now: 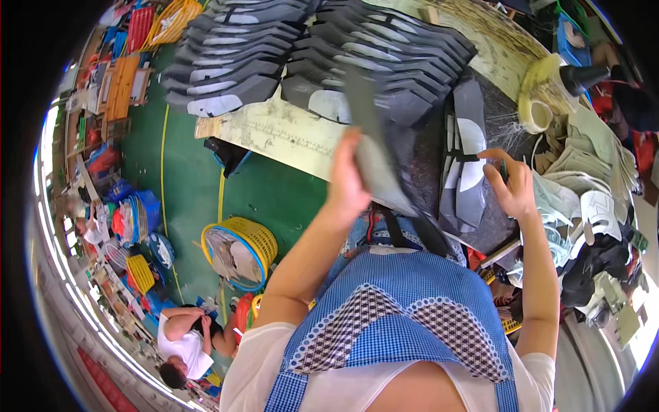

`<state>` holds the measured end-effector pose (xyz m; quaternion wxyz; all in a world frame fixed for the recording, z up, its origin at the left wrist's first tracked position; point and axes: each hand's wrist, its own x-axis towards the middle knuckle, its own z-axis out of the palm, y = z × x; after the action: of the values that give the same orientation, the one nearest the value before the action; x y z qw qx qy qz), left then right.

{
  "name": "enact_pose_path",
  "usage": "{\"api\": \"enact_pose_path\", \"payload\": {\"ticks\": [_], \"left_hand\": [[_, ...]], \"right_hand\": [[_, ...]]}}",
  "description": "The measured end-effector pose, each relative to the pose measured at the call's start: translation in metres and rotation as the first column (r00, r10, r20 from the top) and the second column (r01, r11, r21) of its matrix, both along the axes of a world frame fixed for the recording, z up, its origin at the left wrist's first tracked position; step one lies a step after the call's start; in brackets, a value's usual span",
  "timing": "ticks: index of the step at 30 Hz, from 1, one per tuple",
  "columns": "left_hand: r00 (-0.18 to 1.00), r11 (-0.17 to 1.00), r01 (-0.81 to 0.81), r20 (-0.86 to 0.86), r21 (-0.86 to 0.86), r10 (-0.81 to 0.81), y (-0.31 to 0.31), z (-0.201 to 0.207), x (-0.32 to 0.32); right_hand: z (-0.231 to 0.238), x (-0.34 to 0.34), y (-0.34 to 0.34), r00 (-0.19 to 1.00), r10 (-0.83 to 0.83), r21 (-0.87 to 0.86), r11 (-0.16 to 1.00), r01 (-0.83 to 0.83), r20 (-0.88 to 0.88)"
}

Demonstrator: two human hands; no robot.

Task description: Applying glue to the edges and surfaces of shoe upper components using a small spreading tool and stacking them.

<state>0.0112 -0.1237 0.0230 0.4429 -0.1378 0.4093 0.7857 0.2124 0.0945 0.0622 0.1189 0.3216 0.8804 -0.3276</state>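
Note:
My left hand (349, 175) is closed on a long dark grey cut piece (377, 161) with a pale area, raised in front of the table edge and blurred by motion. On the dark board at the right lies a small stack of similar grey pieces (469, 127) with white patches. My right hand (511, 184) is at that stack's right side, its index finger reaching to the stack. Something small and dark green shows between the curled fingers, too covered to name. Beyond my hands, overlapping rows of grey pieces (237, 93) cover the table.
A yellow container (534, 115) and a black cone (583, 77) stand at the right, beside piled pale cut pieces (583, 165). Yellow baskets (264, 240) holding grey pieces stand on the green floor. Another person (185, 343) sits at the lower left.

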Motion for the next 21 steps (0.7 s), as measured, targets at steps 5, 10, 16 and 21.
{"api": "enact_pose_path", "payload": {"ticks": [5,10,16,21], "left_hand": [[0.933,0.931,-0.358,0.002,0.075,0.359,-0.047,0.001,-0.052],[0.853,0.877,-0.435,-0.405,-0.202,0.330,-0.070,-0.036,-0.078],[0.689,0.641,-0.374,-0.664,-0.670,-0.291,-0.057,-0.105,-0.144],[0.563,0.609,-0.367,-0.689,-0.703,-0.457,-0.035,-0.100,-0.155]], "right_hand": [[0.016,-0.065,-0.059,0.918,0.109,-0.301,0.924,-0.235,-0.382],[-0.009,-0.117,-0.042,0.999,-0.003,-0.432,0.902,-0.012,-0.036],[-0.066,-0.182,-0.040,0.968,0.175,0.164,0.965,-0.204,0.178],[-0.056,-0.196,-0.037,0.899,0.264,0.333,0.862,-0.382,0.349]]}}
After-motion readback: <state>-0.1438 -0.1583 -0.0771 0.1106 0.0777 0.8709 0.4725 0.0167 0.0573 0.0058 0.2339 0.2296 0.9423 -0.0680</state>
